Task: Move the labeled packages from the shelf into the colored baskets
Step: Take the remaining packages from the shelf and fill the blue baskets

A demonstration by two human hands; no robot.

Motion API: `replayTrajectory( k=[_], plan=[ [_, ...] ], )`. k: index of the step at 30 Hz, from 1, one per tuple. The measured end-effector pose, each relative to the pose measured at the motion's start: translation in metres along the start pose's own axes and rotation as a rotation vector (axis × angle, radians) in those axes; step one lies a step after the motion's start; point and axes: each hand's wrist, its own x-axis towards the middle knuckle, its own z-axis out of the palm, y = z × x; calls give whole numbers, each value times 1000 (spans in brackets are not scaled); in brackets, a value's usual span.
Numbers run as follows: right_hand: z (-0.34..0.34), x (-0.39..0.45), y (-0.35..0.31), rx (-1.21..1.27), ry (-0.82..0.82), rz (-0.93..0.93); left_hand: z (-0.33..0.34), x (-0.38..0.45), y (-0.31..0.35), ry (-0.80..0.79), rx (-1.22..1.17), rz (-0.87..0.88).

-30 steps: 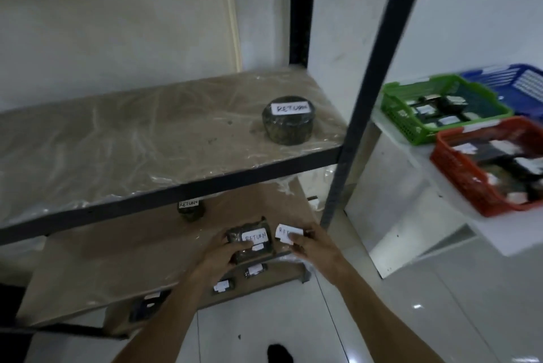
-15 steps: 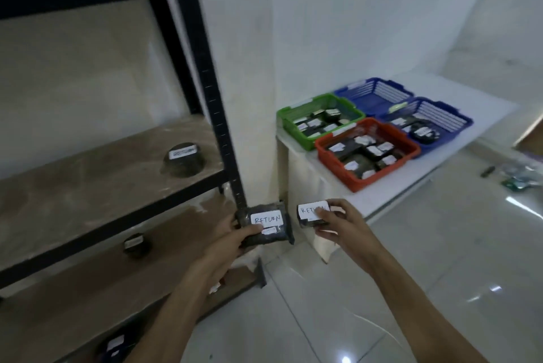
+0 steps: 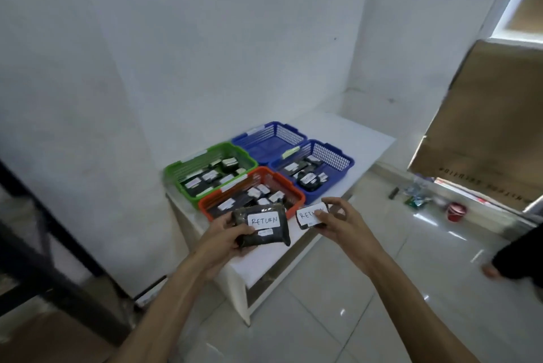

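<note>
**Two RETURN packages held in front of the baskets**

At my far left stands the dark metal shelf frame (image 3: 44,248), matte and blurred at the edge of view. Next comes my left hand (image 3: 226,240), wrapped around a soft, dark, pillow-shaped package (image 3: 263,229) in crinkled glossy film. Its white paper label, handwritten RETURN, faces up at me. My thumb presses on the near left corner of the top face, while my fingers curl underneath and along the left edge, so the package sits across my palm with its right end sticking out free.

Just right of it, apart from the first, my right hand (image 3: 340,223) pinches a smaller dark package (image 3: 311,215), flat and roughly rectangular, also bearing a white RETURN label partly covered by my thumb. My thumb lies on the label and my fingertips close on the far right edge; the other fingers arch loosely above it.

Both packages hover over the near edge of the smooth white table (image 3: 364,139). Behind them sit four lattice-walled plastic baskets touching one another: a green basket (image 3: 176,171) at left, an orange basket (image 3: 293,189) directly behind my hands, and two blue baskets, the far blue basket (image 3: 267,130) looking empty and the near blue basket (image 3: 340,157) holding dark labelled packs, as do the green and orange ones. The floor is glossy pale tile, and at far right a brown cardboard sheet (image 3: 484,127) leans.
</note>
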Motion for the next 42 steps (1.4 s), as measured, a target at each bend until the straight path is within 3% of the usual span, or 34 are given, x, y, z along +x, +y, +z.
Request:
replayTrajectory(
  k=[14,23,32,42],
  plan=[
    [-149,234,-25,-28,47,142,124,262,18,19,-31,-78],
    [-228,405,-30,-281,47,244,182,426,27,192,113,-170],
    [-266,566,-32,-631,-224,156,246,539,4,342,327,-268],
    [-286,664,-35,-718,-579,205,308,598,-29,479,385,-404]
  ],
)
